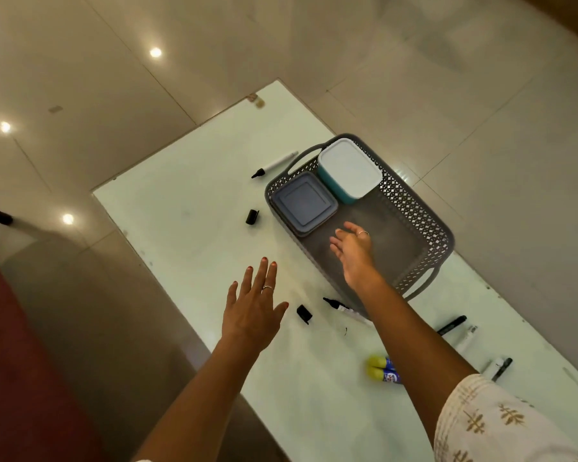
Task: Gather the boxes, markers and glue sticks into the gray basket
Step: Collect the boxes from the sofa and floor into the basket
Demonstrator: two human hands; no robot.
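Observation:
The gray basket point(424, 228) sits on the white table point(187, 201). Inside it lie a flat blue-gray box point(302, 203) and a taller teal box with a white lid point(349, 168). My right hand point(352, 250) hovers open over the basket's bare floor, holding nothing. My left hand point(254, 310) is spread flat above the table, left of the basket. An uncapped marker point(276, 165) lies at the far left of the basket, and another uncapped marker point(342, 308) lies under my right forearm. Two loose black caps point(252, 216) point(304, 313) lie nearby. Two glue sticks point(382, 370) lie near my right arm.
More markers point(451, 325) point(467, 336) point(499, 368) lie at the table's right edge. The table's left edge runs close to my left hand, with beige floor tiles point(97, 78) beyond. A dark red surface point(20, 378) fills the lower left corner.

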